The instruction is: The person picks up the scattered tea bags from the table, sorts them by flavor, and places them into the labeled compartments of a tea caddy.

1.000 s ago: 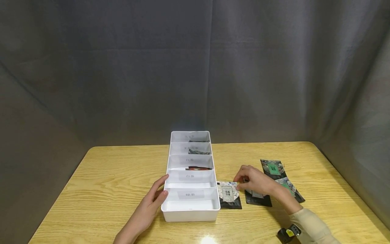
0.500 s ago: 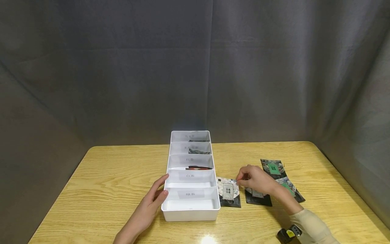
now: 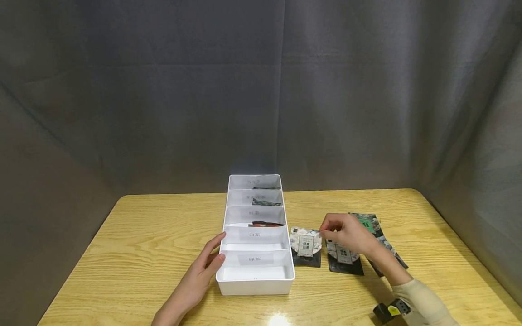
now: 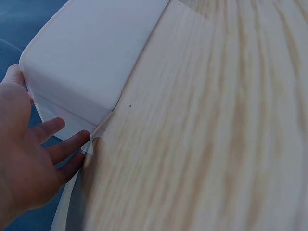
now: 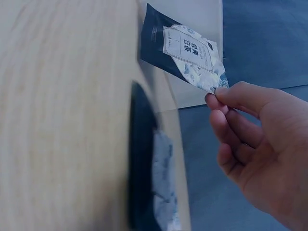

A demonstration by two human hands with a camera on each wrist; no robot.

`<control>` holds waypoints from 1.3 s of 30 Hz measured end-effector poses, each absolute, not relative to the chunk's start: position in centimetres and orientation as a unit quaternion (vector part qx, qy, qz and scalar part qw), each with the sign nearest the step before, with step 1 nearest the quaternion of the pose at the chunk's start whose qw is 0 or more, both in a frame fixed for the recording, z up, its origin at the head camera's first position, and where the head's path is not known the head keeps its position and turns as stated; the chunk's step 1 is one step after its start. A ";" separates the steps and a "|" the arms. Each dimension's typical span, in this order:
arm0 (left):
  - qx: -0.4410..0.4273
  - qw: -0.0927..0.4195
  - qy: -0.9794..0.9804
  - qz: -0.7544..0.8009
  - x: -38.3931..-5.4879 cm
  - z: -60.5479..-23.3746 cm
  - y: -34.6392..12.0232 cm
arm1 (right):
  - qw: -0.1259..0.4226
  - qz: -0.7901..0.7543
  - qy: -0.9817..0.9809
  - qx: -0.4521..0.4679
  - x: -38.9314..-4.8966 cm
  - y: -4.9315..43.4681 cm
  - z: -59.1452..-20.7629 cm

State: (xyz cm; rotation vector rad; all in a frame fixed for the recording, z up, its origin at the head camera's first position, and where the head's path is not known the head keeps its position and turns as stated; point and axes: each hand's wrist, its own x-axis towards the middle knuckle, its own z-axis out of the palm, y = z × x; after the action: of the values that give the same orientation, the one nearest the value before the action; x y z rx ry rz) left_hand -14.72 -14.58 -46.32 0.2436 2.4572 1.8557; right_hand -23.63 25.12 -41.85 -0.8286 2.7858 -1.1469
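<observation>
My right hand (image 3: 350, 233) pinches the upper right corner of a black and white floral tea sachet (image 3: 305, 248) between thumb and fingertips. In the right wrist view the sachet (image 5: 185, 48) is lifted and tilted, its pale label facing up. It sits just right of a long white divided box (image 3: 255, 288). My left hand (image 3: 195, 277) touches the left rim of this box with its extended index finger and thumb. In the left wrist view the other fingers (image 4: 67, 147) are loosely bent beside the box wall.
Another white-labelled sachet (image 3: 345, 267) lies under the right hand. Behind it are green-labelled sachets (image 3: 369, 222), partly hidden by the arm. Paper labels mark the box's compartments; the three far ones hold sachets, including a red one (image 3: 266, 224). A grey curtain (image 3: 183, 113) closes off the back.
The right hand has risen slightly and moved away from the body, carrying the pinched sachet along beside the box. More of the sachet beneath the hand shows. The left hand stays put.
</observation>
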 end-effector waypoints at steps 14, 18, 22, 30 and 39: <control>0.086 0.025 0.796 0.599 -14.8 -46.4 -14.7 | -0.124 -0.326 0.915 -0.202 -22.4 24.7 -38.3; 0.087 0.025 0.796 0.599 -14.9 -46.4 -14.7 | -0.168 -0.336 0.905 -0.202 -22.4 24.6 -37.7; 0.086 0.024 0.796 0.599 -14.8 -46.4 -14.7 | -0.221 -0.333 0.893 -0.208 -22.3 24.5 -37.0; 0.087 0.024 0.797 0.597 -14.7 -46.4 -14.7 | -0.290 -0.360 0.854 -0.238 -21.5 23.2 -35.5; 0.085 0.024 0.801 0.591 -14.8 -46.3 -14.7 | -0.329 -0.381 0.798 -0.332 -20.7 20.8 -34.0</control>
State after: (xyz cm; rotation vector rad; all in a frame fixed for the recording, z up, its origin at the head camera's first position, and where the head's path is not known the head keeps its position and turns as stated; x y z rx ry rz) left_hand -14.76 -14.70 -46.33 0.2633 2.4807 1.8306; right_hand -20.74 20.76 -33.95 -1.3400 3.2196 -1.5398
